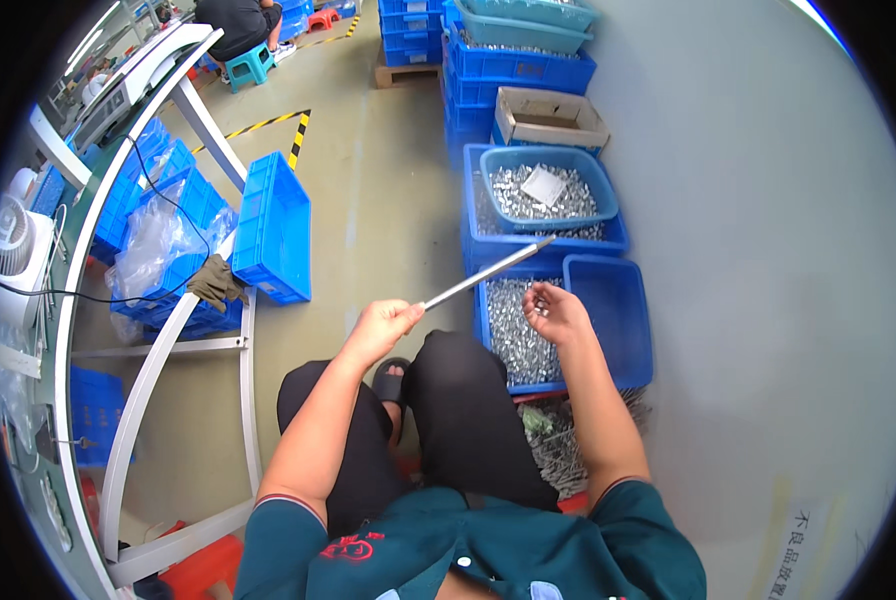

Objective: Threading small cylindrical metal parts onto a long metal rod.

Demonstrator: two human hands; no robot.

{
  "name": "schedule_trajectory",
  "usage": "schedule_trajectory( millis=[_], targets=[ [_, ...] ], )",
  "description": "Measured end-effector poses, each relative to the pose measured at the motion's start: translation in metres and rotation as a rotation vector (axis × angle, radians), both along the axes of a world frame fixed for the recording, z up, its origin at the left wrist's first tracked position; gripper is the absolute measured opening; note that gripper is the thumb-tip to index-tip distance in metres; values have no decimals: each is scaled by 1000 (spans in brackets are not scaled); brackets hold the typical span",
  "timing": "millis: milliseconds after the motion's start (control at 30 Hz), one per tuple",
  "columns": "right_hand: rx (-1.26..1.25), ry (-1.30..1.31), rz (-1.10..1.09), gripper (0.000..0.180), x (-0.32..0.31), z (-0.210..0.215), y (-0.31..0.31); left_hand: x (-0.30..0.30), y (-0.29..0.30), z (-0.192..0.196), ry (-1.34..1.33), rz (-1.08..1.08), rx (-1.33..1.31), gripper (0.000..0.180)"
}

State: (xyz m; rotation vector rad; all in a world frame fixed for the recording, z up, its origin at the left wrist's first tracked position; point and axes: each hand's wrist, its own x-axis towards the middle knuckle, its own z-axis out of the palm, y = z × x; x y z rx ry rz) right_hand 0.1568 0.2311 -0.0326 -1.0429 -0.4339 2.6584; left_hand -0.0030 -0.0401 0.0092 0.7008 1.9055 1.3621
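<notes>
My left hand (383,330) is closed around the lower end of a thin silver metal rod (483,275), which slants up and to the right over the blue bin. My right hand (558,315) is curled, palm turned up, with a few small shiny metal parts (540,306) in its fingers. It hovers above a blue bin (483,330) filled with small silver metal parts (520,345). The rod's far end passes just beyond the right hand, apart from it.
An open blue bin (608,320) adjoins on the right. Behind stands a light-blue basin (498,205) of metal parts, then stacked crates (518,68). A white-framed workbench (153,400) is at left, with a tilted blue crate (258,225). A person (238,25) sits far off. A grey wall (768,250) bounds the right.
</notes>
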Motion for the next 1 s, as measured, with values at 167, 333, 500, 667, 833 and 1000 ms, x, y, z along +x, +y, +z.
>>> schedule_trajectory(
  millis=[167, 333, 500, 667, 833, 1000],
  targets=[
    [20, -57, -48, 15, 7, -32, 9, 0, 6, 6, -10, -13, 2, 41],
    [114, 27, -14, 15, 9, -18, 7, -2, 2, 4, -22, -20, -4, 40],
    [34, 223, -58, 14, 14, 4, 12, 2, 3, 5, 16, -33, -70, 40],
    [-72, 444, -30, 14, 11, 23, 21, 4, 2, 8, 53, -57, -99, 41],
    [-88, 589, -40, 15, 5, 49, 14, 5, 3, 7, 112, -57, -143, 41],
    [-69, 578, 6, 14, 1, 58, 7, 3, 3, 5, 111, -55, -115, 40]
  ],
)
